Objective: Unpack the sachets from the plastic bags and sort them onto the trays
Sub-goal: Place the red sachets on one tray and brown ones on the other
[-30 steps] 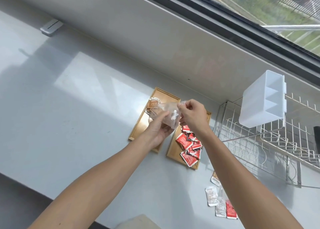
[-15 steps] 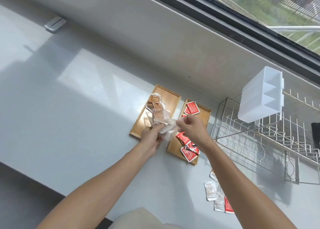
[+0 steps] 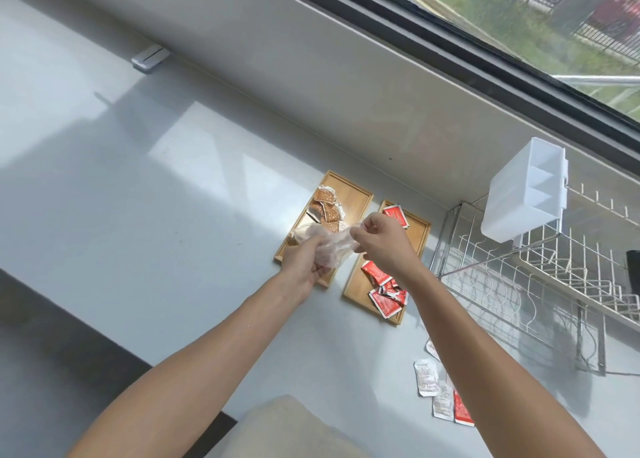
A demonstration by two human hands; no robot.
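Two wooden trays lie side by side on the grey counter. The left tray (image 3: 356, 197) holds several brown sachets (image 3: 327, 208). The right tray (image 3: 420, 227) holds several red sachets (image 3: 382, 296), with one more red sachet (image 3: 394, 215) at its far end. A crumpled clear plastic bag (image 3: 332, 246) hangs over the near end of the left tray. My left hand (image 3: 304, 263) grips the bag from below, and my right hand (image 3: 384, 239) pinches its upper edge. I cannot see any sachet inside the bag.
A wire dish rack (image 3: 540, 284) with a white plastic cutlery holder (image 3: 523, 194) stands to the right of the trays. Loose white and red sachets (image 3: 440, 393) lie on the counter near my right forearm. A wall and window run along the back.
The brown sachets have dropped out of the bag onto the left tray. Both hands have come down with the bag, which is now crumpled.
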